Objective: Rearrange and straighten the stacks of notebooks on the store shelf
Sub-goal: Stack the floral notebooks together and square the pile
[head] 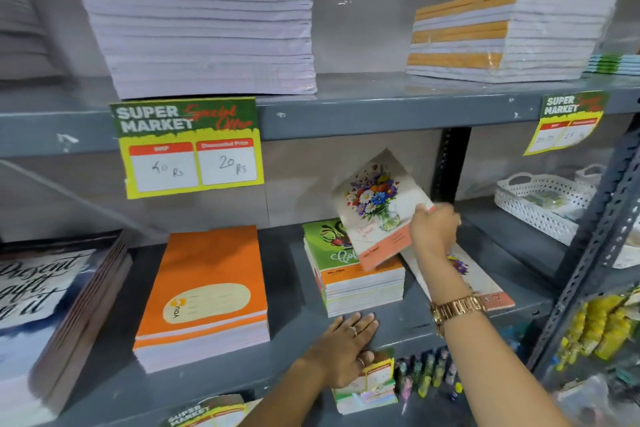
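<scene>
While the left hand [343,350] lies flat (grip released), the right hand [433,229] grasps a tilted floral notebook [375,208], top leaning left.

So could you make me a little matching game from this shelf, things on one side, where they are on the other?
Things:
1. flowered notebook
2. orange notebooks
3. white basket
4. left hand

Places:
A. flat on the shelf in front of the green-covered stack
B. tilted up in the right hand
C. stacked left of the green-covered stack
D. far right, on the next shelf section

Pairs: 1-B, 2-C, 3-D, 4-A
</scene>
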Available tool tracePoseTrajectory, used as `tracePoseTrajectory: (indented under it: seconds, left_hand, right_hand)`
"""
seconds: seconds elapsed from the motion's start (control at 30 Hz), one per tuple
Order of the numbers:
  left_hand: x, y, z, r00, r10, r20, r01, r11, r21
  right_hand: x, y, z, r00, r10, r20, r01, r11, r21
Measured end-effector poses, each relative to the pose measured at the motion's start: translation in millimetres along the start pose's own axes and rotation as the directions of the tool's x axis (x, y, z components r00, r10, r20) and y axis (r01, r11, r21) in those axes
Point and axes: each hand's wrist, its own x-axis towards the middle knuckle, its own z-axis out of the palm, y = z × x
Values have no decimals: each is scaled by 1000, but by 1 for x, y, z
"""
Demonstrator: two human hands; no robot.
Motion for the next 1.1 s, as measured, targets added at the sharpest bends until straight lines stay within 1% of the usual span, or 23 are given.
tracePoseTrajectory:
  seconds: [0.07,0.1,0.17,0.23,0.33,0.43,0.5,0.6,0.7,0.8,0.9,1.0,1.1]
  left_hand:
    - [-5,-1,-3,1000,0,-2,0,1000,-11]
    - [-7,-1,-4,1000,-1,-5,0,1000,-9]
    - [-8,-1,-5,1000,6,-6,-6,1000,1]
    - [-7,-2,-4,1000,5,-1,-5,1000,0]
    - [-6,-3,-3,1000,3,-12,-3,1000,7]
    - [-4,-4,-2,1000,2,-10,-2,1000,4]
    - [-4,-5,-1,1000,2,-9,-2,1000,0]
    - [-4,-4,-1,1000,-2,-14,2,1000,2]
    - [-3,-2,-1,1000,-14,-22,14,1000,17]
    - [-2,2,0,999,-14,-46,16,999,44]
    - [5,7,2,997,-1,-72,6,998,65]
    - [15,14,2,997,14,-72,-9,998,70]
    - [28,23,1,997,31,-66,-26,997,73]
  right_hand:
    - [5,11,18,983,149,104,-152,988,26]
    - [5,18,28,969,195,151,-201,979,30]
    - [4,32,42,945,244,217,-256,966,31]
    - [2,44,53,932,265,248,-272,962,-8]
    - [2,47,58,942,224,248,-209,974,-87]
    - [2,48,60,948,126,292,-57,970,-236]
    - [2,50,59,947,77,312,33,943,-331]
    - [0,48,55,951,35,309,128,862,-491]
    - [6,49,49,958,-25,285,184,815,-549]
    - [16,55,38,968,-67,242,193,814,-548]
    - [25,65,24,975,-74,211,181,813,-554]
    - [34,78,10,978,-45,203,161,784,-599]
    - [46,95,-5,980,15,197,119,749,-651]
